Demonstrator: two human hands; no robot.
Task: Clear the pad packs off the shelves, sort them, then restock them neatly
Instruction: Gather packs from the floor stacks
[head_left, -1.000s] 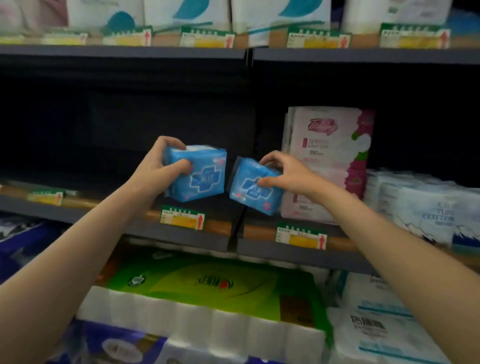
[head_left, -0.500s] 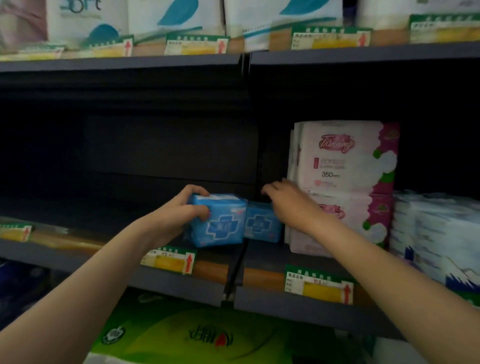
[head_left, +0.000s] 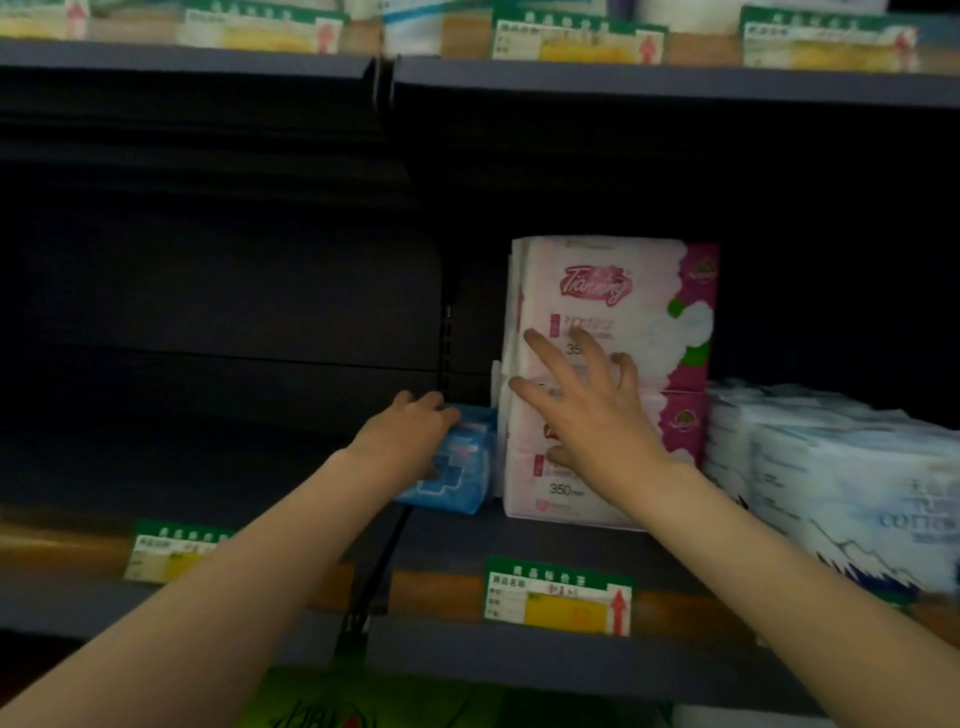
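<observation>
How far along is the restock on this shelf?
Done: pink packs stand stacked beside white packs. In hand: the left hand holds a blue pack against the pink stack; the right hand hovers open before it. Left: the shelf bay left of them shows no packs.

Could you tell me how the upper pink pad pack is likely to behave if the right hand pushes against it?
The upper pink pad pack stands upright on another pink pack, so it may tip backward. Its wrapper looks soft and puffy, so it probably dents under the right hand. The film seems glossy, so the spread fingers might slide.
</observation>
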